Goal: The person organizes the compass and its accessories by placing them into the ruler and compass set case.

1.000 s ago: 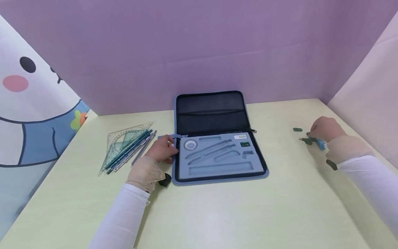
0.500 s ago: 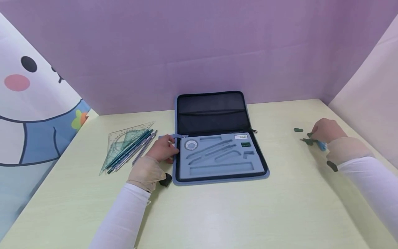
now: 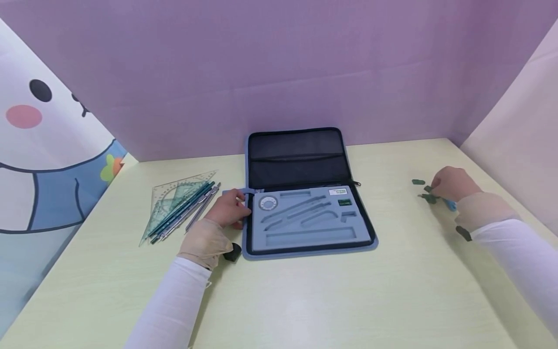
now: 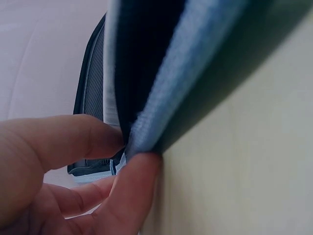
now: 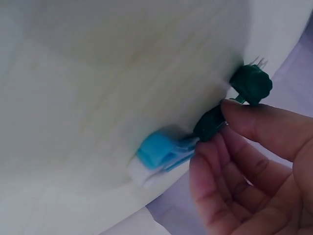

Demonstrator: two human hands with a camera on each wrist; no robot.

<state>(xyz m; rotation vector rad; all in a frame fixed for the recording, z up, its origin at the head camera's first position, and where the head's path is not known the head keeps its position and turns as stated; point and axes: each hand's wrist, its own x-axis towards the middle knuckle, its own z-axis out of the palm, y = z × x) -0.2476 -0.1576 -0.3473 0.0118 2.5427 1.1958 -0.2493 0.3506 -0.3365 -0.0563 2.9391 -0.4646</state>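
My left hand (image 3: 226,209) pinches the left edge of an open zip case (image 3: 311,253). In the left wrist view its thumb and forefinger meet on the case's blue fabric rim (image 4: 168,93). At the far right, my right hand (image 3: 455,183) holds a small dark green piece (image 5: 210,123) between thumb and fingertips, close over the table. Beside it in the right wrist view are a green piece with thin metal prongs (image 5: 252,84) and a blurred blue-and-white item (image 5: 156,151). Another small green piece (image 3: 418,182) lies just left of this hand.
Inside the case, a blue-grey tray (image 3: 260,237) with shaped recesses holds a round white dial-like disc (image 3: 268,203), a white eraser-like block (image 3: 337,192) and a green block (image 3: 344,202). Left of the case lie clear set squares (image 3: 163,189), pencils (image 3: 183,212) and a metal compass (image 3: 202,208).
My right hand has shifted slightly left, and more of a small green piece shows at its fingertips. The left hand keeps its grip on the case edge.
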